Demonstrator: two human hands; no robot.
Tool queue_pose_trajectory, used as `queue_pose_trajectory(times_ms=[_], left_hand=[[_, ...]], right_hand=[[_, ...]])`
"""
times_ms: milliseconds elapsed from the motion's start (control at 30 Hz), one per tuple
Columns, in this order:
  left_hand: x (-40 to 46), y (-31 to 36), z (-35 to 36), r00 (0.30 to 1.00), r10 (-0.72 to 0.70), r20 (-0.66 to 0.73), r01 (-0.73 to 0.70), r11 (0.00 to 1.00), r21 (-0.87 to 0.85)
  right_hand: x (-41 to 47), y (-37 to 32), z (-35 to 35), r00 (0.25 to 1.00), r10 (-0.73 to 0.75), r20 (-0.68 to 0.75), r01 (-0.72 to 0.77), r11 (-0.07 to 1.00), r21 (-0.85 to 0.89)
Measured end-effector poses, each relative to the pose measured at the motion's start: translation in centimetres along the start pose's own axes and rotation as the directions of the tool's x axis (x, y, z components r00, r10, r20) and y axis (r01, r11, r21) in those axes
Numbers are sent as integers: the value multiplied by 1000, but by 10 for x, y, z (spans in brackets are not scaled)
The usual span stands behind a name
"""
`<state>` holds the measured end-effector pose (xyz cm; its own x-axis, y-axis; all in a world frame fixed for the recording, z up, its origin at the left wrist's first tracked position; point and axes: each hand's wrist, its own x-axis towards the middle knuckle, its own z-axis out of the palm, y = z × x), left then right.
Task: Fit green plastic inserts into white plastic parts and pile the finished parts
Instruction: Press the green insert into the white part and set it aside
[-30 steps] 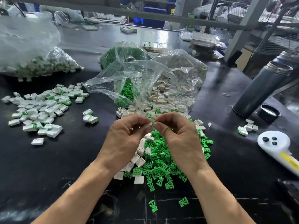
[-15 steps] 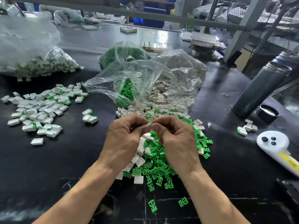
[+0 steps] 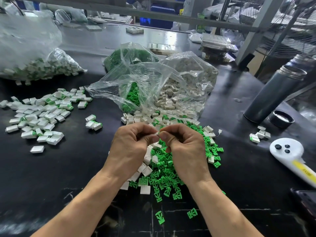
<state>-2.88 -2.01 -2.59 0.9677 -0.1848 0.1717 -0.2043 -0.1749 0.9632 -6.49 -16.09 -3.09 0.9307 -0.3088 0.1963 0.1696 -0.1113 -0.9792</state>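
Note:
My left hand (image 3: 131, 149) and my right hand (image 3: 184, 151) meet fingertip to fingertip above a loose heap of green inserts (image 3: 164, 178) and white parts (image 3: 147, 170). Between the thumbs and forefingers I pinch one small white part (image 3: 157, 133); most of it is hidden by the fingers, and I cannot tell whether a green insert sits in it. A spread pile of finished parts (image 3: 39, 115) lies on the black table at the left, with a few more (image 3: 93, 123) closer to the hands.
An open clear bag (image 3: 153, 86) of green and white pieces stands behind the heap. Another full bag (image 3: 34, 65) sits at the far left. At the right are a grey flask (image 3: 273, 93), its cap (image 3: 281, 118), a few parts (image 3: 259, 135) and a white controller (image 3: 290, 154).
Both hands have risen slightly and drawn closer together, the fingertips pressing tighter on the small white part. The piles have not moved.

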Motion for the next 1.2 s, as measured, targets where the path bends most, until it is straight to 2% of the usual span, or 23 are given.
queue_pose_trajectory(times_ms=[267, 500, 700, 833, 1000, 1200], left_hand=[[3, 0, 0, 999, -18, 27, 20, 998, -57], [0, 1, 7, 999, -3, -45, -3, 992, -126], [3, 1, -5, 1000, 12, 22, -11, 998, -58], [6, -3, -10, 1000, 13, 6, -13, 995, -95], [5, -1, -3, 990, 33, 135, -16, 992, -123], [1, -3, 10, 971, 24, 239, 43, 962, -271]], right_hand=[[-2, -3, 5, 994, 87, -65, -78, 989, 128], [-6, -4, 6, 994, 66, -84, -57, 993, 104], [-1, -6, -9, 991, 112, 76, -121, 985, 120], [2, -10, -8, 990, 129, 48, -135, 978, 159], [-1, -13, 0, 940, 286, 186, -310, 944, 115], [-1, -8, 9, 958, 249, 145, -264, 959, 101]])
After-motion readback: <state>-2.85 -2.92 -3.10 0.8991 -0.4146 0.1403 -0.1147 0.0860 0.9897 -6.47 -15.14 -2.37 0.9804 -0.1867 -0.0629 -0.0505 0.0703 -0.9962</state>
